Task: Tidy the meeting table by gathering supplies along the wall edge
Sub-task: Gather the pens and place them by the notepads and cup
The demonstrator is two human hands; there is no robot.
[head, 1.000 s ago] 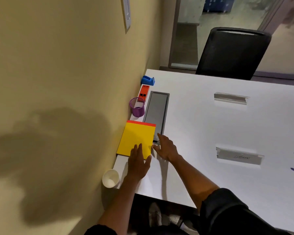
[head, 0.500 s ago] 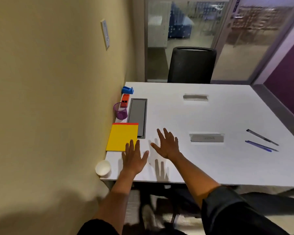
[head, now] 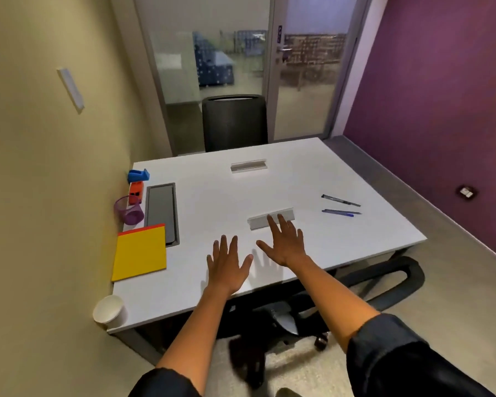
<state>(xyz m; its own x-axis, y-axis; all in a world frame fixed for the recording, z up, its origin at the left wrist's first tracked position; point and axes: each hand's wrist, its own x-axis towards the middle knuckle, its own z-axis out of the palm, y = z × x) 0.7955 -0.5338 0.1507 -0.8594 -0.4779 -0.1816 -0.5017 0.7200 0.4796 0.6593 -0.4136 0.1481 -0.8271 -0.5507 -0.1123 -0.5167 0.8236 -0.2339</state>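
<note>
Along the wall edge of the white table (head: 269, 190) lie a yellow notepad (head: 140, 253), a purple mesh cup (head: 129, 210), an orange stapler (head: 135, 189), a blue tape dispenser (head: 138, 175) and a white paper cup (head: 109, 309). Two pens, one black (head: 340, 200) and one blue (head: 340, 212), lie at the right. A grey nameplate holder (head: 271, 218) sits mid-table, another (head: 249, 165) farther back. My left hand (head: 227, 263) hovers flat over the table, fingers spread, holding nothing. My right hand (head: 284, 240) is also spread, its fingertips over the near nameplate holder.
A grey cable hatch (head: 161, 212) is set into the table beside the wall items. A black chair (head: 234, 121) stands at the far side, another chair's base (head: 355, 287) is under the near edge. Yellow wall at left, glass door behind.
Both hands left the yellow notepad and moved right toward the table's middle. The view swung right and up, bringing the pens and far holder into sight.
</note>
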